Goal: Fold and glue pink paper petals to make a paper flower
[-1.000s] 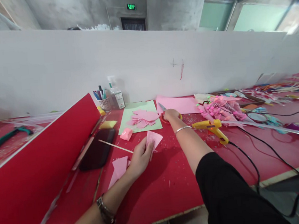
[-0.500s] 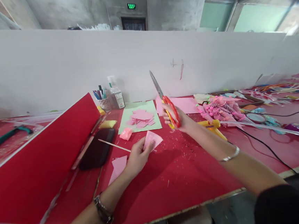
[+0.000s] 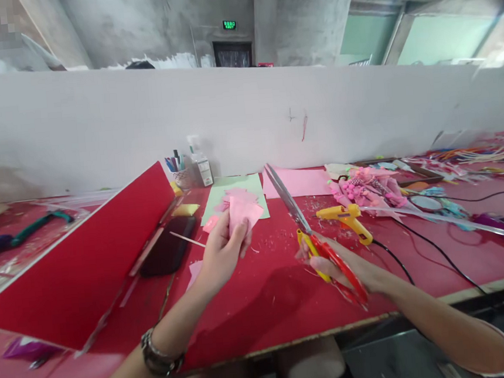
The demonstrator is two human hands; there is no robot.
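Note:
Between the thumb and fingers of my left hand [image 3: 224, 247] is a piece of pink paper [image 3: 242, 213], held up above the red tabletop. My right hand [image 3: 336, 267] is wrapped round the red and yellow handles of a pair of scissors [image 3: 288, 197]. The long blades point up and away, apart from the paper. Behind the left hand, more pink paper pieces [image 3: 253, 198] lie on a light green sheet [image 3: 212, 195], partly hidden by the held piece. Another pink scrap [image 3: 194, 271] shows beside my left wrist, and a thin stick [image 3: 188, 238] lies left of the hand.
A yellow glue gun [image 3: 347, 219] with a black cord lies right of the scissors. A pink sheet [image 3: 308, 181] and a heap of pink craft pieces [image 3: 371, 187] are behind. At left, a red board [image 3: 86, 262] leans by a black phone-like slab [image 3: 167, 249].
My right hand has come down and nearer, bringing the scissors lower. My left hand has raised the pink paper slightly and turned it, so it now overlaps the pile behind.

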